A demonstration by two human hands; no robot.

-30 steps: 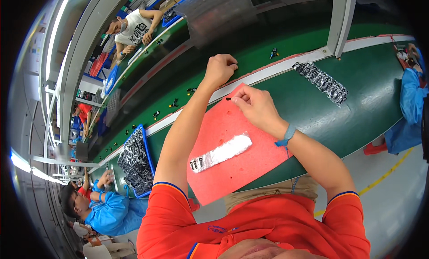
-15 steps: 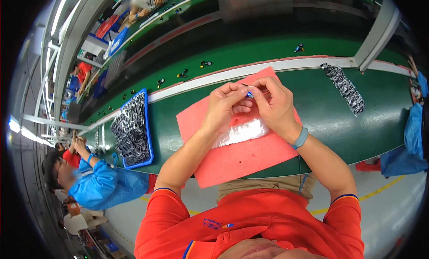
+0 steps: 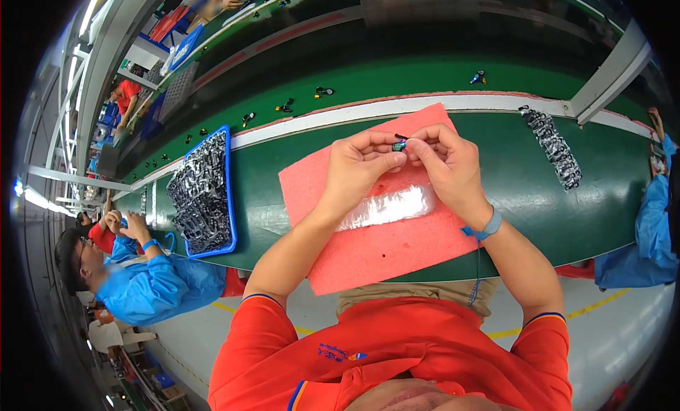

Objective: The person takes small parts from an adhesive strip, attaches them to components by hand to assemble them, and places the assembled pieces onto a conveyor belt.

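Above a pink foam sheet (image 3: 397, 251) my two hands meet at a small electronic part (image 3: 400, 145), dark with a blue-green shine and a short black piece sticking up. My left hand (image 3: 358, 163) pinches it from the left between thumb and fingers. From the other side, the thumb and fingertips of my right hand (image 3: 453, 163) close on it too. The fingers cover much of the part, so its exact kind is unclear. Just below the hands, a shiny clear plastic strip (image 3: 389, 207) lies on the foam. A blue-grey wrist strap (image 3: 489, 227) with a cord circles my right wrist.
To the left stands a blue tray (image 3: 232, 198) heaped with black parts. A row of similar wrapped parts (image 3: 552, 147) lies to the right. Beyond a white rail (image 3: 340, 117), small parts (image 3: 285, 105) sit on a green conveyor. Co-workers in blue (image 3: 159, 283) flank me.
Both hands have shifted slightly right with the part, which is now turned so more of its blue-green face shows. The whole view has also moved a little.
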